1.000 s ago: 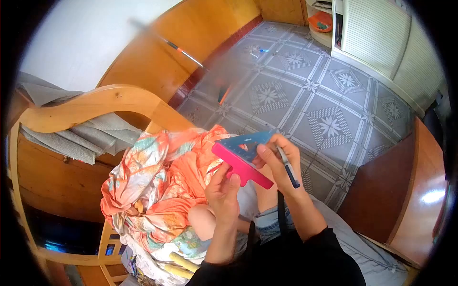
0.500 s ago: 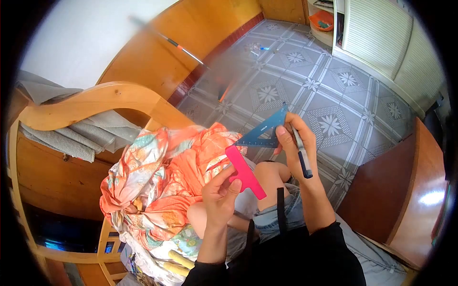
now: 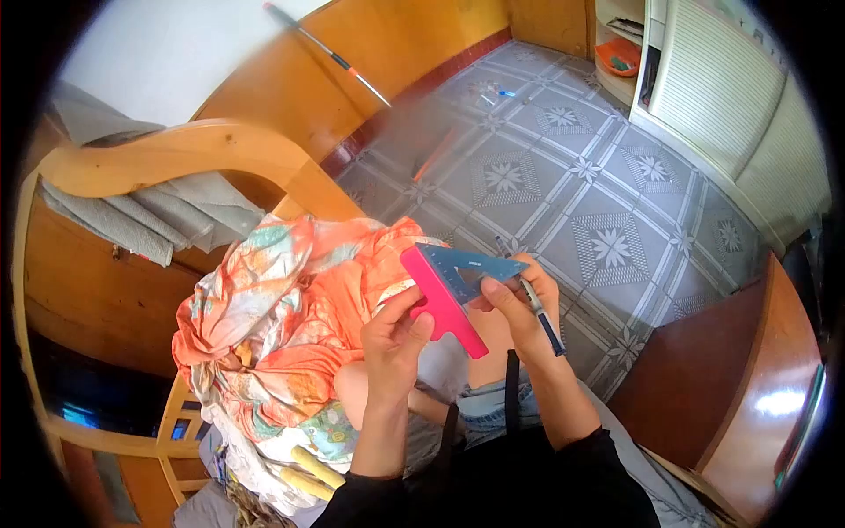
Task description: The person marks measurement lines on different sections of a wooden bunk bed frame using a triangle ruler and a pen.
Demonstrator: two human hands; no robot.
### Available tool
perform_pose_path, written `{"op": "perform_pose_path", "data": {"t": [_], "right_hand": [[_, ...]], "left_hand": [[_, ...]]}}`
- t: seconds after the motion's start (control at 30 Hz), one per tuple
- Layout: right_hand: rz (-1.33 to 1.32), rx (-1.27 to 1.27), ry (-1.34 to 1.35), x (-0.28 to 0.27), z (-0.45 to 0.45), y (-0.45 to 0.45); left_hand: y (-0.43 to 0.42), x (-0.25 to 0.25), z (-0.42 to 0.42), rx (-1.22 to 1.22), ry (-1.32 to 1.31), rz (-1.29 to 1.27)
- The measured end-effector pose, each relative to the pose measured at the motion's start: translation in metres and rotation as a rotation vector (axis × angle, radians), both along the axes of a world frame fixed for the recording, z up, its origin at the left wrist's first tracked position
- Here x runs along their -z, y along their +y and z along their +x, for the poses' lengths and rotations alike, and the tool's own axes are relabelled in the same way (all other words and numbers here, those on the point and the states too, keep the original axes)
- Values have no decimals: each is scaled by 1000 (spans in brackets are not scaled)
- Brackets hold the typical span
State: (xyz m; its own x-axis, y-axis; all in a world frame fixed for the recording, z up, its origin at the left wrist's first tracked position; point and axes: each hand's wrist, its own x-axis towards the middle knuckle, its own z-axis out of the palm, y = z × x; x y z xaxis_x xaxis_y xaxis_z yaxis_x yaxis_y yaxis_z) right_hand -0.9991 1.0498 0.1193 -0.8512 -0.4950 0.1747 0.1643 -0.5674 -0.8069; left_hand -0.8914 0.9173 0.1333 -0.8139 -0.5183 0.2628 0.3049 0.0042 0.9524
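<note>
Between thumb and fingers, my left hand (image 3: 392, 343) grips a bright pink flat piece (image 3: 443, 302) by its notched lower edge. The piece slants from upper left to lower right. My right hand (image 3: 524, 308) pinches a blue translucent set square (image 3: 466, 271) with a triangular cut-out. One edge of the set square lies along the pink piece. A pen (image 3: 542, 319) with a dark end is also held in my right hand, resting across the fingers and pointing down toward the wrist.
Crumpled orange and white bedding (image 3: 299, 308) lies left of my hands, beside a curved wooden bed frame (image 3: 185, 154) with grey towels (image 3: 158, 220). A brown wooden panel (image 3: 704, 370) stands at right. Beyond are a patterned tile floor (image 3: 607, 246), a pole (image 3: 339, 62) and a white cabinet (image 3: 713, 79).
Half a second ago the set square was raised, touching the pink piece near one corner. My right hand has lowered and turned it against the pink piece's side. The view has shifted slightly.
</note>
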Motion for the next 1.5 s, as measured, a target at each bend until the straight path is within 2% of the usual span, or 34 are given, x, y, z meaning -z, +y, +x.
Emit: {"op": "perform_pose_path", "data": {"t": [0.4,0.47,0.7,0.8,0.87,1.13,1.23,1.3,1.33,1.43,1.5], "right_hand": [[-13,45,36,-6,4,-1],[2,64,-44,-13,6,-2],[8,92,-37,-11,5,-2],[-94,92,5,-5,1,-3],[-136,116,-100,-6,2,-8],[-108,50,-196,20,15,-12],[-69,35,-93,20,16,-6],[117,-16,76,23,14,0],[128,-37,69,19,14,2],[210,44,221,7,5,5],[306,45,188,-6,1,14]], "left_hand": [[-4,-3,5,49,-22,-29],[-4,-3,4,47,-18,-27],[0,-9,1,-6,-15,6],[-3,0,4,37,-10,-42],[1,4,2,63,-13,7],[6,7,-5,80,19,100],[1,12,-3,102,20,126],[-5,14,-1,131,8,156],[-8,12,1,129,9,158],[-15,4,7,206,-103,108],[-14,-3,9,224,-203,17]]}}
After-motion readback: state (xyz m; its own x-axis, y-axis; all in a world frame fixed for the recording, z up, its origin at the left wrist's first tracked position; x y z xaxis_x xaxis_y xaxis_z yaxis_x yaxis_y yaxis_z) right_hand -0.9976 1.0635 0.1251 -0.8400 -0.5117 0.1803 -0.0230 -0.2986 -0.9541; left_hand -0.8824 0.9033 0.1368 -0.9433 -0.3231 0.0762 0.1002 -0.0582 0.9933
